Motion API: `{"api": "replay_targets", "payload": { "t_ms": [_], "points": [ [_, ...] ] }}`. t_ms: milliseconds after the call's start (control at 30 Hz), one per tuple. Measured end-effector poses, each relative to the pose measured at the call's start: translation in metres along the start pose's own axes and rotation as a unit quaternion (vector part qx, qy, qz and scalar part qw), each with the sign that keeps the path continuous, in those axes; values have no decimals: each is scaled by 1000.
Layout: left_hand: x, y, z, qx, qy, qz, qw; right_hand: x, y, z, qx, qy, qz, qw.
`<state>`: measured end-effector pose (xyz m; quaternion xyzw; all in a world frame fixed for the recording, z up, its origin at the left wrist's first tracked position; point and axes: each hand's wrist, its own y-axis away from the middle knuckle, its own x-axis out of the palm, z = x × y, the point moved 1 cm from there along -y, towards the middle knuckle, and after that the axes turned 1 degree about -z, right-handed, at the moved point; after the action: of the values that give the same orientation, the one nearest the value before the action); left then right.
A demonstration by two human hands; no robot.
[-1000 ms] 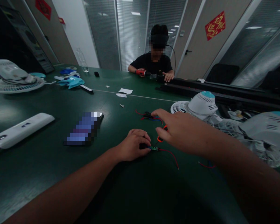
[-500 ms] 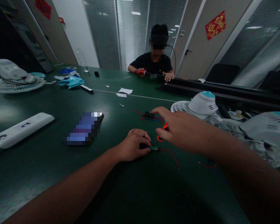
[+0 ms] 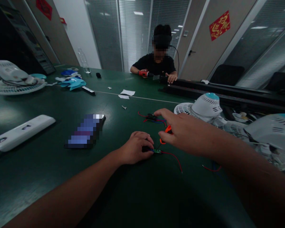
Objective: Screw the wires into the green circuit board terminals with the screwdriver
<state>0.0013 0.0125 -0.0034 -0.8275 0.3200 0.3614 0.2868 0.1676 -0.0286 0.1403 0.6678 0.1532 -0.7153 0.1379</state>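
Observation:
My left hand (image 3: 137, 148) rests on the green table, its fingertips closed on a small green circuit board (image 3: 157, 151). From the board's right end a red wire (image 3: 175, 157) curves over the tabletop; blue wire shows near my fingers. My right hand (image 3: 174, 129) holds a tool with orange handles (image 3: 168, 129), its thin dark tip pointing down at the board. My thumb and index finger are spread, and most of the tool is hidden, so its exact kind is unclear. Just beyond lies a black part with red and blue wires (image 3: 152, 117).
White fan units (image 3: 206, 107) crowd the right side, and a loose red wire (image 3: 212, 170) lies below my right forearm. To the left are a phone (image 3: 85, 131) and a long white device (image 3: 23, 132). Across the table sits a person (image 3: 156, 63) holding a red tool.

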Motion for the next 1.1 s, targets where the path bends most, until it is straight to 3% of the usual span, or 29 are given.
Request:
{"api": "replay_targets", "payload": {
  "t_ms": [700,1100],
  "points": [
    [0,0,0,-2,1,-4,1000,-1,2,0,2,-9,5,1000],
    [-3,0,-5,-7,-1,9,1000,-3,0,13,66,102,0,993]
  ]
}}
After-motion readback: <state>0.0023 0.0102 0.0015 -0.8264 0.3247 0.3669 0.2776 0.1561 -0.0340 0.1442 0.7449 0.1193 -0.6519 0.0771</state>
